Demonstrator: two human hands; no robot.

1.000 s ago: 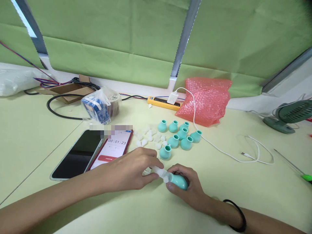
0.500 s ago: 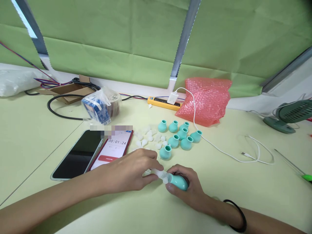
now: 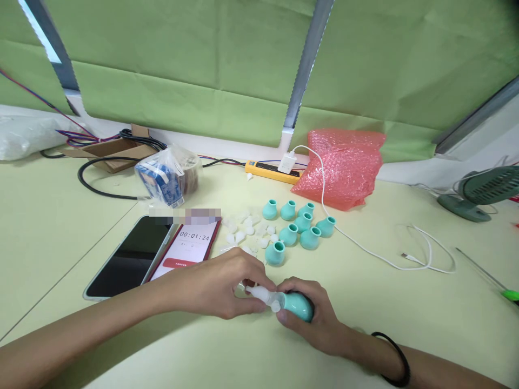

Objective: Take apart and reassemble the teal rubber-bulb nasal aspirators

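- We judged the work to be partway through: the glossy teal squeeze bulb had a translucent white nozzle at its neck, though we could not tell whether it was fully seated.
- We counted eight open-mouthed teal bulbs on the pale counter without nozzles, and took these as left to do; small white plastic pieces lay loose just beside them.
- We found the squeeze bulb near the front of the counter, between the two hands; whether it touched the surface we could not tell.
- We saw its long axis run sideways, nearly level, with the nozzle tip pointing left and slightly away from us, and the rounded base turned right into the palm.
- We saw the open-mouthed bulbs stand mouths up, a few leaning.
- We saw the grip of the right hand clamped around the squeeze bulb.
- We saw the left hand with thumb and forefinger curved on either side of the nozzle; we could not tell whether that grip pinched it.
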